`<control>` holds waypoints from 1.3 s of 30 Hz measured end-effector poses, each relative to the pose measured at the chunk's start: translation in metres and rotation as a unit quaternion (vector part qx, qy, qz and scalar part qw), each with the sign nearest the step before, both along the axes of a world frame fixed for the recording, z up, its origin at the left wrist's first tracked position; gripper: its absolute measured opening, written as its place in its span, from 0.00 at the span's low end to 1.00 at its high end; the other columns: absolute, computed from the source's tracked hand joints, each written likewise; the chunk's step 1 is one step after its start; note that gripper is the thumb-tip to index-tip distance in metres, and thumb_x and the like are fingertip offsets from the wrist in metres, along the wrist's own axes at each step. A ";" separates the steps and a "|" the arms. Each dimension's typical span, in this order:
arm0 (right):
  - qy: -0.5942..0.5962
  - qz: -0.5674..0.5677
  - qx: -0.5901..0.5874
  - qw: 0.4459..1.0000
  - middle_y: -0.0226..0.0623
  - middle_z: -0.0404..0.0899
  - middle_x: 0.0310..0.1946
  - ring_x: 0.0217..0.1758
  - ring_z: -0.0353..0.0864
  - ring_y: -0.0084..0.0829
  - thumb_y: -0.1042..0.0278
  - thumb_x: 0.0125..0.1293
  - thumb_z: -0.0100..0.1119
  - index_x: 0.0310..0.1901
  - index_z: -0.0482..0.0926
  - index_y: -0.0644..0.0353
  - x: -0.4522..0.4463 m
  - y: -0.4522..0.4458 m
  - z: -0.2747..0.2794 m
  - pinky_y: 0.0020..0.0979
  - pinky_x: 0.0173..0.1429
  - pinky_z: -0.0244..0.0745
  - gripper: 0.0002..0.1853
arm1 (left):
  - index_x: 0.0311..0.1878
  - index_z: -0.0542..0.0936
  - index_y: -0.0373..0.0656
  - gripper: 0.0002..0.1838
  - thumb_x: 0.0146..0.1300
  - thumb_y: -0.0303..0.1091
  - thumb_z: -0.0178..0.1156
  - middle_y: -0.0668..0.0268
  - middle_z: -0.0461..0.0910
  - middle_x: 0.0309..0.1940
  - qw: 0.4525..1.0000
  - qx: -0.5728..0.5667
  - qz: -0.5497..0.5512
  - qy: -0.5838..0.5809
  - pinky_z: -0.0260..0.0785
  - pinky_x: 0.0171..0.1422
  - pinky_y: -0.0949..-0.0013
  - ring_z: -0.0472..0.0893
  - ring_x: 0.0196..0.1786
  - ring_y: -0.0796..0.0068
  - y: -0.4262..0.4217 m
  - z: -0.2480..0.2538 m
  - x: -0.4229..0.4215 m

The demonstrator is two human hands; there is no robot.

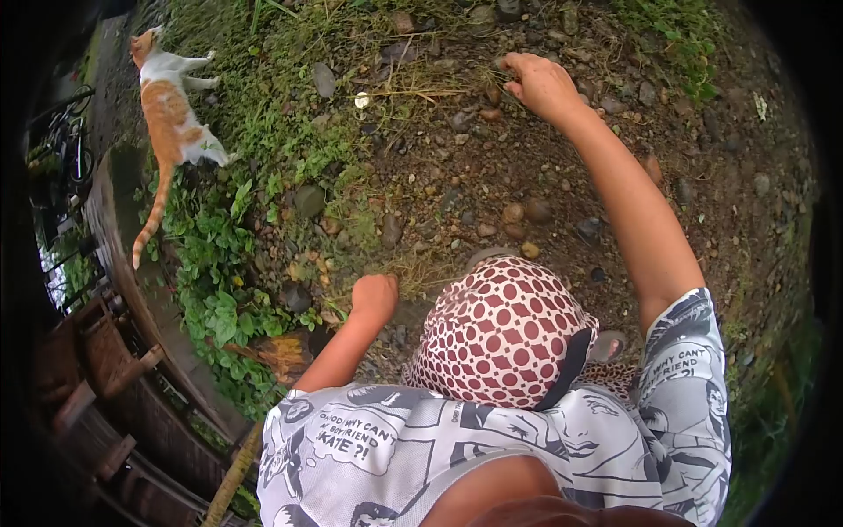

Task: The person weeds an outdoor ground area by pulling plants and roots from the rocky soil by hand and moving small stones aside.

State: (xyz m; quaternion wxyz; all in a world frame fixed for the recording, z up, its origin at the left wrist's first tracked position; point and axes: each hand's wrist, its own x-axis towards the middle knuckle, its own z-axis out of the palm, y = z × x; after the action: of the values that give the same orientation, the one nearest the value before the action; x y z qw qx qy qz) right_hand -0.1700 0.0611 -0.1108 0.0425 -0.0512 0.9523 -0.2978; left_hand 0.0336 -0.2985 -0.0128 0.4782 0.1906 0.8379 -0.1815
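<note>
My right hand (543, 86) reaches far forward over the stony ground. Its fingers are bent toward the thumb in a pinch, at thin grass stems (492, 85) that meet the fingertips. Pulled-looking dry grass (413, 90) lies to the left of that hand. Closer to my body, my left hand (375, 295) is closed in a fist, back of the hand up; whatever its fingers may hold is hidden. Some dry grass (430, 270) lies on the soil just right of it. Patterned maroon-and-cream cloth (500, 334) covers my bent knee.
An orange and white cat (167, 110) stands at the upper left. Leafy green weeds (219, 307) grow along the left side, beside a wooden edge (123, 237). Several stones (537, 211) lie in the brown soil. More greenery (680, 48) grows at the upper right.
</note>
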 end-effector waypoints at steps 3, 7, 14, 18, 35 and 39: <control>0.010 0.001 0.058 0.998 0.42 0.81 0.42 0.45 0.81 0.46 0.63 0.59 0.64 0.48 0.79 0.53 -0.003 0.001 -0.012 0.43 0.48 0.76 0.15 | 0.31 0.80 0.44 0.07 0.57 0.29 0.52 0.58 0.82 0.30 0.994 0.052 0.011 0.097 0.76 0.33 0.61 0.83 0.32 0.60 0.035 0.011 0.010; -0.056 0.069 0.101 0.991 0.41 0.81 0.40 0.44 0.81 0.45 0.64 0.59 0.64 0.46 0.81 0.54 -0.014 -0.004 -0.014 0.43 0.47 0.77 0.13 | 0.31 0.78 0.43 0.04 0.52 0.27 0.54 0.54 0.78 0.37 0.978 0.134 -0.002 0.158 0.75 0.33 0.60 0.81 0.31 0.58 0.062 0.012 -0.015; -0.098 -0.036 -0.061 0.993 0.46 0.82 0.32 0.36 0.82 0.45 0.67 0.60 0.63 0.38 0.83 0.60 0.012 0.031 -0.007 0.42 0.41 0.76 0.07 | 0.34 0.75 0.40 0.05 0.53 0.26 0.53 0.55 0.75 0.51 0.931 0.275 -0.130 0.201 0.75 0.34 0.64 0.80 0.32 0.64 0.115 -0.023 -0.091; -0.082 -0.108 -0.097 0.986 0.45 0.82 0.29 0.31 0.81 0.43 0.67 0.61 0.63 0.37 0.82 0.62 0.042 0.070 0.013 0.38 0.37 0.75 0.08 | 0.38 0.76 0.39 0.07 0.57 0.28 0.54 0.52 0.64 0.65 0.900 0.291 -0.234 0.224 0.76 0.34 0.66 0.80 0.33 0.67 0.146 -0.051 -0.139; -0.104 -0.264 -0.176 0.943 0.36 0.77 0.23 0.25 0.73 0.25 0.69 0.62 0.62 0.35 0.80 0.64 0.170 0.085 0.049 0.29 0.33 0.70 0.07 | 0.42 0.70 0.37 0.08 0.61 0.28 0.50 0.45 0.69 0.62 0.903 0.193 -0.265 0.278 0.77 0.27 0.66 0.83 0.29 0.64 0.160 -0.072 -0.197; -0.103 -0.241 -0.132 0.956 0.42 0.80 0.28 0.29 0.79 0.36 0.70 0.60 0.62 0.35 0.80 0.65 0.165 0.083 0.053 0.33 0.37 0.73 0.07 | 0.44 0.74 0.37 0.10 0.61 0.30 0.53 0.47 0.76 0.54 0.891 0.115 -0.286 0.333 0.74 0.24 0.71 0.83 0.34 0.70 0.159 -0.089 -0.205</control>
State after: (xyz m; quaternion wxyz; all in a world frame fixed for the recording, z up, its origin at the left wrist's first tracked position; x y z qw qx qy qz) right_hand -0.0046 0.1439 -0.0577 0.0598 0.2060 0.8790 -0.4258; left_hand -0.1714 -0.1396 -0.1020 0.0733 0.4041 0.8721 -0.2662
